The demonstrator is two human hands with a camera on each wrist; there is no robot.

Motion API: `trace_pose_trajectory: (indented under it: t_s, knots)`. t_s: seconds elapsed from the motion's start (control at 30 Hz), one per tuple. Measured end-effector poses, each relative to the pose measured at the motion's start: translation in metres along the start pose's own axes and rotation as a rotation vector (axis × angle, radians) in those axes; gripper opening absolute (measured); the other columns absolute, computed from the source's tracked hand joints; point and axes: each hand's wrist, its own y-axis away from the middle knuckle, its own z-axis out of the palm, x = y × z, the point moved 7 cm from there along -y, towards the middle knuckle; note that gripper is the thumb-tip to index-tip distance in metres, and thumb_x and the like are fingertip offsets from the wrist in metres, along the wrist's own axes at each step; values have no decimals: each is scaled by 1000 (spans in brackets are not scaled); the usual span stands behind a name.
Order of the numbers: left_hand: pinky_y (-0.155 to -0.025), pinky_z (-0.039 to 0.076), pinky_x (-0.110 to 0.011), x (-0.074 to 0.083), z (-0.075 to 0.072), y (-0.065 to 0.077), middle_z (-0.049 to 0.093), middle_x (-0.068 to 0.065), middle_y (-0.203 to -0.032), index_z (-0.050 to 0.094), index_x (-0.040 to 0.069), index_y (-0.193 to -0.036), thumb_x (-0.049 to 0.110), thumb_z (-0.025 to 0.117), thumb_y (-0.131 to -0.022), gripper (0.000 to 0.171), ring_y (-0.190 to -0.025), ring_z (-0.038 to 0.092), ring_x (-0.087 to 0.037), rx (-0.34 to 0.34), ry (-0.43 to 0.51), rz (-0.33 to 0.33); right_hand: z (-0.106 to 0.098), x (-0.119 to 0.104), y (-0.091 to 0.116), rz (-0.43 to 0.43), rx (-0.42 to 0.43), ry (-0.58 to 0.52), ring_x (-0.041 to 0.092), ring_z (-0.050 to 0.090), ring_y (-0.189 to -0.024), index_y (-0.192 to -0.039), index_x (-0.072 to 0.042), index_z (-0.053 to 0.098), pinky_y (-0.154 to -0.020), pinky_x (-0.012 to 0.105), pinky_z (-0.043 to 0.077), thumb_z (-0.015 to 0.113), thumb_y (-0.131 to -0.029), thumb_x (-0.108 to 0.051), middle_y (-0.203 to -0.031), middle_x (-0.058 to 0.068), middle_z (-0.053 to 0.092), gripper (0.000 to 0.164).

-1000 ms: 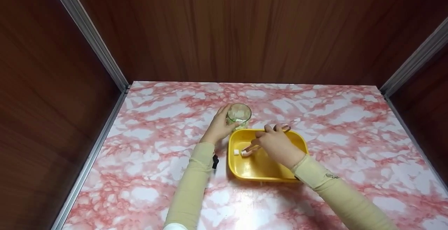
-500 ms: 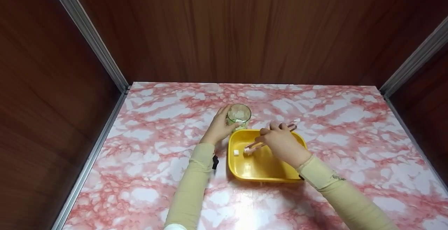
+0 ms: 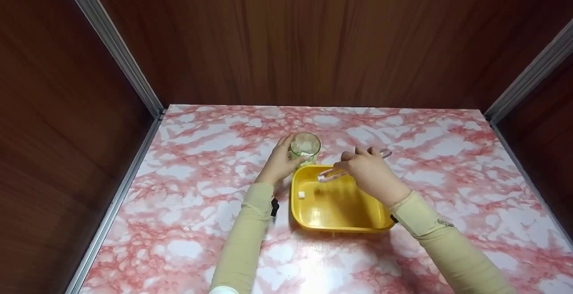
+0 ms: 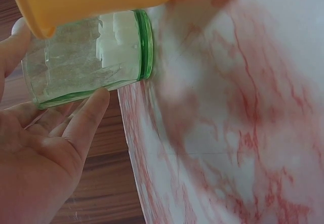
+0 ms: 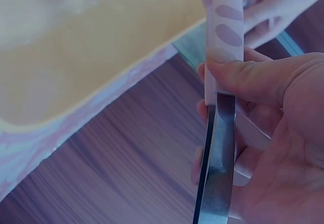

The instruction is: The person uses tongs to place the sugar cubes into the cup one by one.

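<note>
My left hand [image 3: 278,163] holds a clear green-tinted glass [image 3: 306,145] upright on the table, thumb on one side and fingers round the other. In the left wrist view, several white cubes [image 4: 119,39] lie at the glass's bottom. A pair of pink-and-metal tongs [image 3: 332,177] is in my right hand [image 3: 370,174], pinched between thumb and fingers, as the right wrist view [image 5: 225,57] also shows. At the tongs' tips is a small white cube [image 3: 322,178], above the far part of a yellow tub [image 3: 342,229]. Another white cube [image 3: 301,195] lies on the tub's floor at left.
The tub's far rim stands close in front of the glass. The red-and-white marbled table [image 3: 188,186] surrounds both. Dark wood-grain panels [image 3: 286,39] with grey metal corner strips [image 3: 121,52] close off the back and sides.
My right hand has lifted the tongs with the white cube off the tub's floor and moved them away from me and to the right. The left hand and the glass have stayed put.
</note>
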Motion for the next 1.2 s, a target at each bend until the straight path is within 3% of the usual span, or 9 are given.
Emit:
trace_pose_trajectory:
  t_s: [0.3,0.6,0.83,1.2]
  knots:
    - [-105,37,-33,1,-1,0,31,-15,-150,30,6,-149,25,72,-87,77,-131,38,-27,6,-51,7,-17,9,-11,45,-14,19,28,46,-78,-103,-23,75,-65,45,37,63,-82,13,-87,-1,58,44]
    - [-106,35,-33,0,-2,0,32,-15,-149,29,6,-149,24,72,-87,78,-131,39,-28,11,-55,6,-29,17,-26,102,40,3,29,48,-79,-108,-22,74,-63,45,38,61,-84,12,-94,3,63,44]
    - [-112,26,-37,0,-2,-1,31,-18,-150,30,4,-148,28,72,-87,78,-136,31,-29,14,-79,20,-24,22,-38,148,4,-5,30,49,-86,-110,-22,73,-68,49,42,63,-85,9,-99,4,65,42]
    - [-111,27,-35,0,-2,0,31,-14,-151,30,6,-149,27,71,-88,77,-136,31,-27,8,-92,0,-9,23,-48,163,23,37,33,53,-88,-109,-22,74,-73,55,40,60,-83,11,-96,4,65,45]
